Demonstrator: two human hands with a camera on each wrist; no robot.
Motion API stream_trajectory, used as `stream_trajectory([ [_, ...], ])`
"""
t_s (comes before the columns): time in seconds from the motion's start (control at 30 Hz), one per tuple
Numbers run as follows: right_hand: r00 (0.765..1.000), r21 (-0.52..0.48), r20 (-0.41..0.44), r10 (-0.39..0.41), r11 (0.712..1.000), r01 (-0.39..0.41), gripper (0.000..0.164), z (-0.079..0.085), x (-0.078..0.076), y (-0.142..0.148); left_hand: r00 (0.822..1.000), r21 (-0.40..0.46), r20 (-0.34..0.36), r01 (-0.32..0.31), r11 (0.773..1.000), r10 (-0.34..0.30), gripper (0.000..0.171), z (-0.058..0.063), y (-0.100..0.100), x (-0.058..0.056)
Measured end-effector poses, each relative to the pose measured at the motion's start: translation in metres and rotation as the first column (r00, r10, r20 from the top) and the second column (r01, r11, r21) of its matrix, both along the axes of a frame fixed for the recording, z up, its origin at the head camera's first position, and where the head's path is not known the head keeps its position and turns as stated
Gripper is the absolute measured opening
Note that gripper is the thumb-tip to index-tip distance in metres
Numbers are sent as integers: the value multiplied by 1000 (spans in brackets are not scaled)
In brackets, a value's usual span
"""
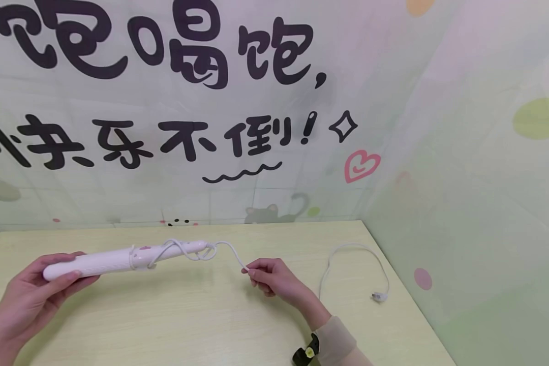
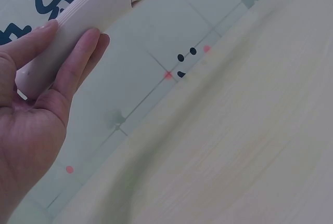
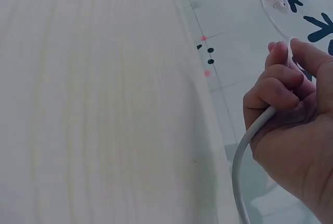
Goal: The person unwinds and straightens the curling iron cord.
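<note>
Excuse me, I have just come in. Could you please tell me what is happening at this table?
A person is handling a pale, wand-shaped appliance and its cord. The left hand grips the thick end, holding the appliance above the table. The right hand holds the cord just beyond the narrower end, where part of it is loosely looped. The plug lies on the table at the right, not connected to anything.
</note>
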State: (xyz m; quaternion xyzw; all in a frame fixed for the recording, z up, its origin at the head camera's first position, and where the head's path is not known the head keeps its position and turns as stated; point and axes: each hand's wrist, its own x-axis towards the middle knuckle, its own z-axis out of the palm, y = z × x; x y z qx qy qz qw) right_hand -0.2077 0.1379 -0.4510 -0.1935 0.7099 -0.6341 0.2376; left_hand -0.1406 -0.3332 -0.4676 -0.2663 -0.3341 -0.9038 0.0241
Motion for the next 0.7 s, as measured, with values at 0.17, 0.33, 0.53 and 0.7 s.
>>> stream_trajectory([
  [0.17,998,32,-52,-43,998,45,29,2,-1,3,1000,-3,-18,15,1000,-15,54,-2,-3,1],
  [0.33,992,46,-96,-84,995,88,24,1,-3,4,998,27,-31,49,998,-48,53,-2,-6,1],
  [0.53,976,44,-125,-178,982,185,24,-2,-7,4,998,29,-49,38,999,-36,53,-2,-10,1],
  [0.7,969,40,-119,-216,974,222,27,-2,-9,8,999,18,-36,7,1000,-6,53,-2,-14,3],
])
